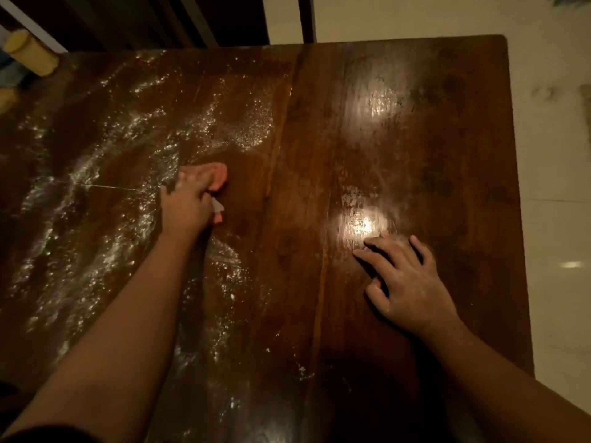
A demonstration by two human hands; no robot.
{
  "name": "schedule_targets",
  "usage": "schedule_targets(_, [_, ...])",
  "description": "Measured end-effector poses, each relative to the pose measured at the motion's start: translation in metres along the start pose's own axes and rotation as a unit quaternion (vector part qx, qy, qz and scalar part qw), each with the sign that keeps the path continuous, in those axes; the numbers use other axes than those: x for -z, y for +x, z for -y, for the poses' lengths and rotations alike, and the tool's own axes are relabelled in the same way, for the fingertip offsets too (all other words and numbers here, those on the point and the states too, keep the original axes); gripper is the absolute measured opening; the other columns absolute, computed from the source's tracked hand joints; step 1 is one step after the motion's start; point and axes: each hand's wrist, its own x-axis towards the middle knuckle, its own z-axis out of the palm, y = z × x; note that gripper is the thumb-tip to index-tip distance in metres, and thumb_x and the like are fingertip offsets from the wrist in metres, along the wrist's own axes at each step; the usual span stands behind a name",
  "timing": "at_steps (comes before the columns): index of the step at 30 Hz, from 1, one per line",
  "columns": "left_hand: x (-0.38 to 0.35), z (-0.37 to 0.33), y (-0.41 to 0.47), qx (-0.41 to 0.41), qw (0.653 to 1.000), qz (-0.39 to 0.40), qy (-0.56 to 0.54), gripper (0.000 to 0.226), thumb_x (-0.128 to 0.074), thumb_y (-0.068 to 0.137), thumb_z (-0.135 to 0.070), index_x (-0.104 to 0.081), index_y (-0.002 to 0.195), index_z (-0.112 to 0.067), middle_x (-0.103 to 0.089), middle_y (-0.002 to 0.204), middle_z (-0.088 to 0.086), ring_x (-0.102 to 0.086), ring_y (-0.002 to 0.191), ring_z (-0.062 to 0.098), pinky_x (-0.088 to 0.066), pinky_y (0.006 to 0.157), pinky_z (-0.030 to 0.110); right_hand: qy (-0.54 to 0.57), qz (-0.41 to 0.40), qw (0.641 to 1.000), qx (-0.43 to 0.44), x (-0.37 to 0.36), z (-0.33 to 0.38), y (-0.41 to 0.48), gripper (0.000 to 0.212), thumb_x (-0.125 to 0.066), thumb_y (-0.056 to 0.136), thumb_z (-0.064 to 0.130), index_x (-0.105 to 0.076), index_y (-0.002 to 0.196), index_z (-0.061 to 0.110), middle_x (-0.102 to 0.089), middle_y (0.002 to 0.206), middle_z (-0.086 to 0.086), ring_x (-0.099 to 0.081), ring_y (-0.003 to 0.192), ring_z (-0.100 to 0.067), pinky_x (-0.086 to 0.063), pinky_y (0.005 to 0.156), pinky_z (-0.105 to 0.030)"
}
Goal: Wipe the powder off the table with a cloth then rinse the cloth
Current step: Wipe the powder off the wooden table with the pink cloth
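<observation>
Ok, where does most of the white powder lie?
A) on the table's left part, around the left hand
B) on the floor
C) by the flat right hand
A: the powder streaks the table around the left hand gripping the cloth; by the right hand there is mostly glare.

A small pinkish cloth (pixel 215 175) sits bunched on the dark wooden counter (pixel 447 123), mostly hidden under the left hand (pixel 185 203) that grips it. White powder (pixel 105 199) lies in streaks and clumps across the counter's left half. The right half shows only faint smears.
</observation>
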Motion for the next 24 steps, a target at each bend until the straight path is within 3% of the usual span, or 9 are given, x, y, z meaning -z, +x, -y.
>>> schedule_targets(3, [0.0,0.004,0.013,0.024,1.0,-0.007,0.0,0.065,-0.049,0.087,-0.014,-0.037,0.149,-0.029,-0.036,0.156,0.008,-0.032,0.143,0.036,-0.02,0.116,0.061,-0.012,-0.006,1.0,-0.012,0.0,0.002,0.0,0.054,-0.044,0.086,0.04,-0.053,0.139,0.034,-0.048,0.144,0.007,-0.041,0.139,-0.017,-0.016,0.12,-0.052])
schedule_targets(7, [-0.002,0.012,-0.056,-0.032,0.999,0.006,-0.038,0.052,-0.062,0.087,-0.023,-0.052,0.138,-0.027,-0.055,0.135,0.012,-0.052,0.119,0.035,-0.045,0.098,0.051,-0.044,0.017,0.998,-0.031,0.001,0.008,-0.001,0.053,-0.038,0.089,0.041,-0.049,0.14,0.035,-0.045,0.147,0.007,-0.036,0.141,-0.016,-0.013,0.122,-0.05])
schedule_targets(9, [0.005,0.019,-0.109,-0.108,0.989,0.064,-0.079,0.055,-0.058,0.086,-0.027,-0.051,0.14,-0.028,-0.049,0.144,0.013,-0.044,0.132,0.037,-0.04,0.107,0.054,-0.053,0.03,0.996,-0.061,0.001,0.015,-0.004,0.053,-0.034,0.092,0.043,-0.042,0.144,0.038,-0.041,0.151,0.008,-0.03,0.145,-0.015,-0.011,0.123,-0.05])
schedule_targets(11, [0.013,0.036,-0.148,-0.187,0.97,0.128,-0.086,0.06,-0.054,0.086,-0.019,-0.042,0.143,-0.034,-0.033,0.157,0.003,-0.024,0.147,0.03,-0.025,0.118,0.05,-0.052,0.037,0.989,-0.131,-0.004,0.035,-0.012,0.058,-0.028,0.095,0.043,-0.027,0.152,0.038,-0.027,0.162,0.008,-0.013,0.153,-0.016,-0.005,0.124,-0.051])
schedule_targets(13, [0.021,0.058,-0.159,-0.251,0.952,0.166,-0.048,0.067,-0.059,0.089,-0.013,-0.031,0.143,-0.042,-0.019,0.157,-0.01,-0.01,0.149,0.017,-0.015,0.123,0.046,-0.054,0.039,0.981,-0.185,-0.018,0.07,-0.027,0.064,-0.023,0.097,0.044,-0.006,0.158,0.037,-0.004,0.168,0.006,0.005,0.154,-0.021,0.001,0.123,-0.054])
schedule_targets(15, [0.024,0.078,-0.146,-0.277,0.944,0.176,0.01,0.07,-0.06,0.091,-0.015,-0.025,0.144,-0.045,-0.015,0.156,-0.014,-0.007,0.149,0.014,-0.011,0.124,0.047,-0.068,0.038,0.981,-0.177,-0.032,0.101,-0.044,0.065,-0.022,0.098,0.045,0.001,0.158,0.039,0.002,0.168,0.005,0.006,0.154,-0.028,-0.002,0.122,-0.058])
schedule_targets(17, [0.023,0.088,-0.112,-0.233,0.96,0.154,0.024,0.072,-0.059,0.09,-0.013,-0.026,0.145,-0.046,-0.018,0.158,-0.012,-0.014,0.15,0.021,-0.013,0.122,0.049,-0.074,0.033,0.984,-0.157,-0.036,0.109,-0.05,0.062,-0.026,0.098,0.046,-0.006,0.157,0.043,-0.006,0.167,0.007,-0.002,0.154,-0.03,-0.007,0.121,-0.06])
schedule_targets(20, [0.017,0.084,-0.047,-0.113,0.988,0.101,0.014,0.071,-0.056,0.09,-0.012,-0.031,0.15,-0.039,-0.026,0.161,0.009,-0.031,0.141,0.043,-0.034,0.112,0.057,-0.066,0.031,0.983,-0.168,-0.032,0.103,-0.045,0.059,-0.026,0.097,0.048,-0.013,0.155,0.048,-0.014,0.166,0.009,-0.005,0.154,-0.026,-0.008,0.121,-0.058])
schedule_targets(24, [0.012,0.041,0.0,-0.042,0.989,0.135,0.044,0.07,-0.045,0.096,-0.022,-0.012,0.157,-0.021,-0.005,0.163,0.019,-0.007,0.147,0.048,-0.02,0.117,0.056,-0.062,0.018,0.983,-0.174,-0.037,0.105,-0.044,0.059,-0.027,0.095,0.049,-0.019,0.154,0.049,-0.015,0.166,0.012,-0.003,0.155,-0.023,-0.007,0.121,-0.057])
